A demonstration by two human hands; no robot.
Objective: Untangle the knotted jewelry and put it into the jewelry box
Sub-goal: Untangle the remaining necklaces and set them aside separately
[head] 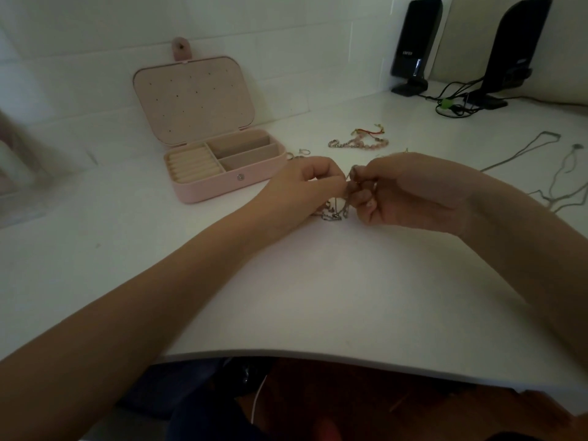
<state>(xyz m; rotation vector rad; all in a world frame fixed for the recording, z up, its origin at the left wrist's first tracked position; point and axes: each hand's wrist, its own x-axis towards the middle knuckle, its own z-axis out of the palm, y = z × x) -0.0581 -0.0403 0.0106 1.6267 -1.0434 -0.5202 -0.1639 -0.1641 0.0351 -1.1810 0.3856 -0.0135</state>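
Observation:
A knotted silver chain [334, 213] hangs between my two hands just above the white table [318, 297]. My left hand [302, 183] pinches one part of it with thumb and fingertips. My right hand [404, 192] pinches another part right beside it, fingers curled. The pink jewelry box [222, 183] stands open to the left of my hands, lid leaning back against the wall, its compartments showing beige lining. Part of the chain is hidden behind my fingers.
A beaded bracelet with red cord [359, 140] lies behind my hands, small rings [299, 154] near the box. Thin chains [553, 173] trail at the right edge. Two black speakers [413, 43] with cables stand at the back right.

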